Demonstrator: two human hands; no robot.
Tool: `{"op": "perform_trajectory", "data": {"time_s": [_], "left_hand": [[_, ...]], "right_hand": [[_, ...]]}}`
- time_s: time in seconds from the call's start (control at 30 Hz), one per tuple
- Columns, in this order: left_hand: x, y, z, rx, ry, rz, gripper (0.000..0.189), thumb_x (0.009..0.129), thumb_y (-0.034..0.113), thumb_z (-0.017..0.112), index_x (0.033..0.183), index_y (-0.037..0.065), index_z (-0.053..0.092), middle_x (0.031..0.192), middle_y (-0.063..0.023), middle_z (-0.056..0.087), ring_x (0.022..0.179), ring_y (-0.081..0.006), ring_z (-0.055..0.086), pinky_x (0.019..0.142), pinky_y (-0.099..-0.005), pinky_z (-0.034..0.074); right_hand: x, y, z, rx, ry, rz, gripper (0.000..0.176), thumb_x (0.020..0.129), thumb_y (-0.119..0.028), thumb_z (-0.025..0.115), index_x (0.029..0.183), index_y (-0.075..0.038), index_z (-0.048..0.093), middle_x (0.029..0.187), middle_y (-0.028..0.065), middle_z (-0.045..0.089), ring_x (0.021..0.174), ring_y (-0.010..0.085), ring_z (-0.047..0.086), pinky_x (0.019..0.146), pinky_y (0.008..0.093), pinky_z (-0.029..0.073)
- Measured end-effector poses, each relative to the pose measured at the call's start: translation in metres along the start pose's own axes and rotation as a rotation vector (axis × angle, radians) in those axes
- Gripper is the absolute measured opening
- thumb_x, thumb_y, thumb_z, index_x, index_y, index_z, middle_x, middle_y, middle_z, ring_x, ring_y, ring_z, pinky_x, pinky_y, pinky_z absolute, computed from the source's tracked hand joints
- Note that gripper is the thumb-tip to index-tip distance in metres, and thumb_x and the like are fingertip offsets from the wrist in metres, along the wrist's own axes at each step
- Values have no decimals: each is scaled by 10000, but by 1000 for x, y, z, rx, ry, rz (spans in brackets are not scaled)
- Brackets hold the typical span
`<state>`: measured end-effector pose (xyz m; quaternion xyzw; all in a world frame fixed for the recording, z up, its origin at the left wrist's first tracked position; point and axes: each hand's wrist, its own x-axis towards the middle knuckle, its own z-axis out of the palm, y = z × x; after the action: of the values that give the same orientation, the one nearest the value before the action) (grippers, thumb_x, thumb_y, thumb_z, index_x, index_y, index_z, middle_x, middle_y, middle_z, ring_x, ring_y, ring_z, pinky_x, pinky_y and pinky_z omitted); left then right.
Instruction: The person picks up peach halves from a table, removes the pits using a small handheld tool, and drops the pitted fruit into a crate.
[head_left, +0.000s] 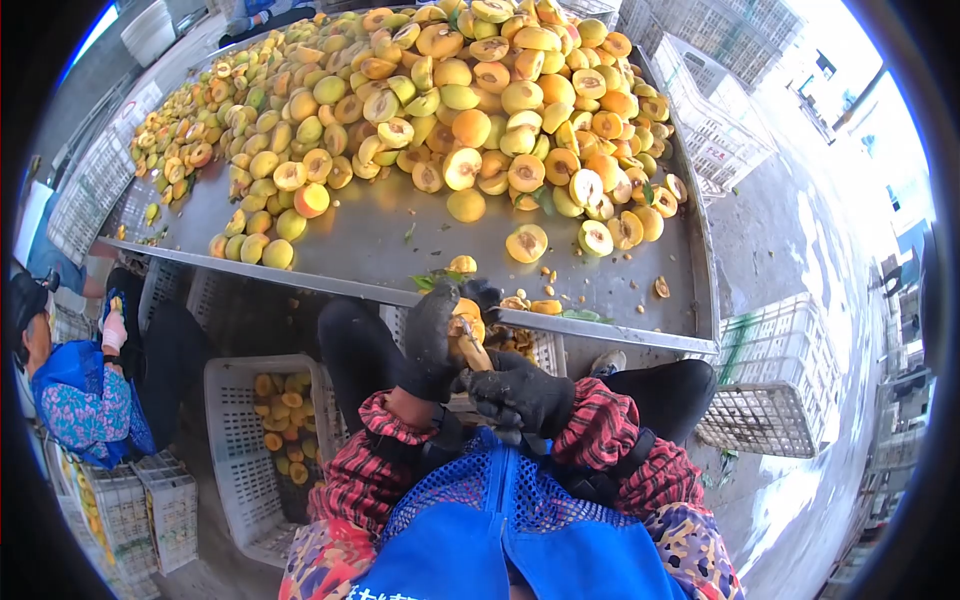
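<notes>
Both hands are black-gloved and work just below the near edge of the metal table [400, 240], over the person's lap. Left hand [432, 342] is curled tight around 1 held fruit [466, 318], orange-yellow, raised against the table's edge. Right hand [522, 392] sits just lower, fist closed on a tan tool [472, 350] whose tip touches the held fruit; the tool's working end is too small to make out. On the table, a big fruit pile [470, 90] covers the far part, whole and halved pieces mixed, with a few scraps [530, 303] along the near edge. Under the table, to its left, 1 white crate [225, 400] holds cut fruit. Further left of the table sits a co-worker [75, 400] in a blue floral sleeve. Stacked crates [770, 400] stand to the table's right.
</notes>
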<state>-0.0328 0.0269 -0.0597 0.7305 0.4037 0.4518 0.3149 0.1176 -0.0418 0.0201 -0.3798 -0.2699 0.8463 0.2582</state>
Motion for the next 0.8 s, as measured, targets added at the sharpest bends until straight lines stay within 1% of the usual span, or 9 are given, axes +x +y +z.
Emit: {"op": "perform_trajectory", "data": {"time_s": [0.03,0.1,0.13,0.3,0.47,0.57,0.67,0.7,0.8], "left_hand": [[4,5,-3,-164,-130,-216,404,967,278,353,1049,-43,584,951,-119,645,838,-180,615,790,-297,493],[5,13,-6,-397,-247,-464,428,973,295,342,1031,-48,592,943,-116,647,829,-173,612,787,-290,491],[5,17,-7,-466,-236,-489,435,974,299,339,1023,-50,596,938,-115,648,825,-170,611,788,-289,491],[-7,-10,10,-295,-33,-180,428,973,300,349,1033,-47,593,952,-114,645,838,-167,611,788,-281,493],[3,21,10,-1208,-45,-703,420,975,301,339,1104,-36,555,1038,-138,620,902,-227,610,826,-328,500],[5,25,25,-1372,83,-548,365,909,206,499,1167,-51,500,1079,-131,580,903,-219,593,770,-335,513],[-7,-30,37,-1634,-4,-590,420,914,236,480,1216,-54,453,1127,-164,555,942,-241,592,781,-354,516],[0,1,28,-1296,52,-452,400,942,279,430,1158,-49,507,1055,-154,590,915,-227,604,779,-333,514],[7,11,4,-1190,132,-781,458,969,314,345,1189,-55,502,1107,-171,596,990,-280,585,867,-377,482]], "right_hand": [[1,4,0,-45,29,-23,202,883,-220,558,992,-52,525,688,-3,531,475,58,459,398,199,350],[1,8,-1,-88,50,-30,197,887,-212,552,999,-53,524,679,-7,527,469,55,455,397,197,349],[2,8,-2,-88,42,-19,194,890,-206,548,1006,-52,523,676,-7,526,467,54,455,398,196,349],[2,13,-3,72,-41,12,205,898,-198,537,1018,-33,516,642,11,520,436,73,456,361,213,356],[9,30,-18,262,-178,-40,255,888,-228,553,1009,-8,506,594,40,504,368,95,432,300,229,344],[1,23,-14,243,-184,-98,261,883,-221,564,1010,1,512,532,17,456,334,89,407,269,237,333],[-4,24,-18,152,-142,-158,291,864,-231,594,1011,3,503,530,21,457,340,98,419,274,239,341],[-8,22,-23,141,-133,-169,299,857,-235,604,1011,0,503,536,23,462,340,101,418,278,238,342],[-17,27,-41,127,-102,-171,314,843,-245,624,1008,-7,503,555,30,478,358,109,429,304,233,352]]}}
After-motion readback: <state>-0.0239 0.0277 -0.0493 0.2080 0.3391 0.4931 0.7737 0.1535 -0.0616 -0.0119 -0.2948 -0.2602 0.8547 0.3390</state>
